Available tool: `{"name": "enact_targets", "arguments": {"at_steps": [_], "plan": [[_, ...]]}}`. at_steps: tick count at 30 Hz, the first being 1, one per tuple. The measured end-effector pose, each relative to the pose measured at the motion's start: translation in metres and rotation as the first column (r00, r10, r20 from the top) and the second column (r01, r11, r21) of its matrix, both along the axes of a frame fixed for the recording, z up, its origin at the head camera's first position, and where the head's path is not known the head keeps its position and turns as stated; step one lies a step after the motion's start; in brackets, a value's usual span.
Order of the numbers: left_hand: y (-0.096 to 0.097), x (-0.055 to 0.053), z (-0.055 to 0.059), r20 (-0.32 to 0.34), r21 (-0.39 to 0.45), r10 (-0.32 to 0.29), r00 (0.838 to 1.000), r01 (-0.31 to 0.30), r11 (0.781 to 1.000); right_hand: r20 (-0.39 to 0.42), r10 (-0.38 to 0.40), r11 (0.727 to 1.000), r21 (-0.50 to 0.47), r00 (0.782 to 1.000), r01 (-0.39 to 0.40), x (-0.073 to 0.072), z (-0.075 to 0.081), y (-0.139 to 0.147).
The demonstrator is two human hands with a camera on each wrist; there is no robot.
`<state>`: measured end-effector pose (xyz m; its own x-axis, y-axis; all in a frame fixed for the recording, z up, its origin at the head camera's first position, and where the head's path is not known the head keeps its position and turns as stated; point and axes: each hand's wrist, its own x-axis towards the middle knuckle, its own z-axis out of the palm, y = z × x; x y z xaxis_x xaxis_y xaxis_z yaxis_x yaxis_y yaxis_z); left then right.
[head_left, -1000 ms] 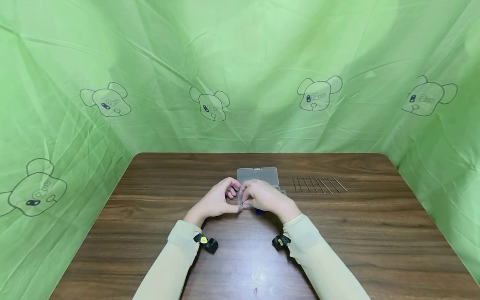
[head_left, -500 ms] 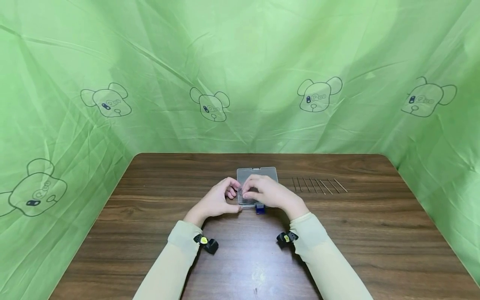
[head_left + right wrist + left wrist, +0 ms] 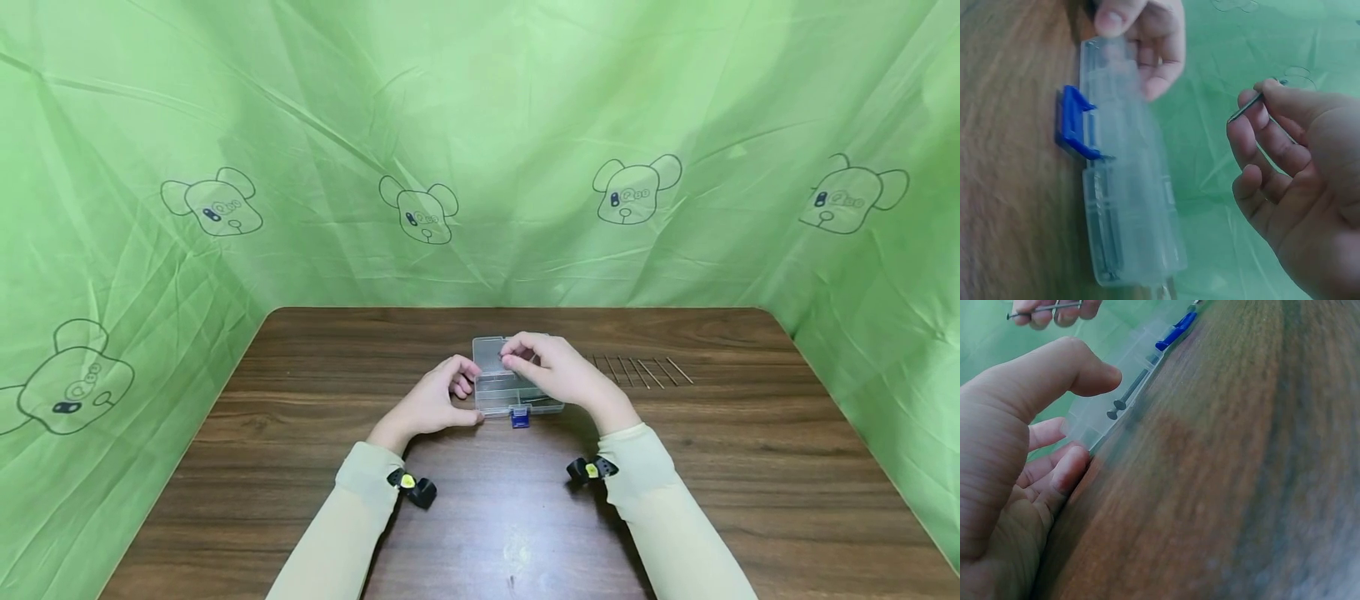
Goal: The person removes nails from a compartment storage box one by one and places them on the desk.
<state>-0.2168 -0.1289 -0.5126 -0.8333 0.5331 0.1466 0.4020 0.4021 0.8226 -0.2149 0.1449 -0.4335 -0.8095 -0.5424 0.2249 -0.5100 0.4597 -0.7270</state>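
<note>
A clear plastic compartment box [image 3: 495, 402] sits on the table with its lid raised at the back and a blue latch [image 3: 520, 418] hanging at the front. My left hand [image 3: 429, 398] grips the box's left end, thumb at the front corner and fingers along the side. Two nails [image 3: 1120, 404] lie in the box's front compartment in the left wrist view. Above the box, my right hand [image 3: 558, 367] pinches a nail [image 3: 1246, 109] between thumb and fingertips. The right hand hides part of the lid and the box's back right.
Several nails [image 3: 632, 372] lie in a spaced row on the wooden table [image 3: 300, 367], right of the box. Green fabric [image 3: 510, 267] with bear-head drawings hangs behind the table and at both sides.
My right hand has lifted from the box's front left part and moved back and to the right over the box. The left hand has stayed in place.
</note>
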Motion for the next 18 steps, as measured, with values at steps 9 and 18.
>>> {"name": "enact_targets", "arguments": {"at_steps": [9,18], "plan": [[0.000,0.001,-0.002,0.003,0.017,0.001,1.000,-0.001,1.000,-0.001,-0.110,0.992,-0.064,0.994,0.109,0.009,0.013,0.030],[-0.001,-0.001,-0.001,0.010,0.010,0.010,1.000,-0.011,1.000,0.044,-0.214,0.975,-0.056,0.976,0.216,0.029,0.025,0.067]]}}
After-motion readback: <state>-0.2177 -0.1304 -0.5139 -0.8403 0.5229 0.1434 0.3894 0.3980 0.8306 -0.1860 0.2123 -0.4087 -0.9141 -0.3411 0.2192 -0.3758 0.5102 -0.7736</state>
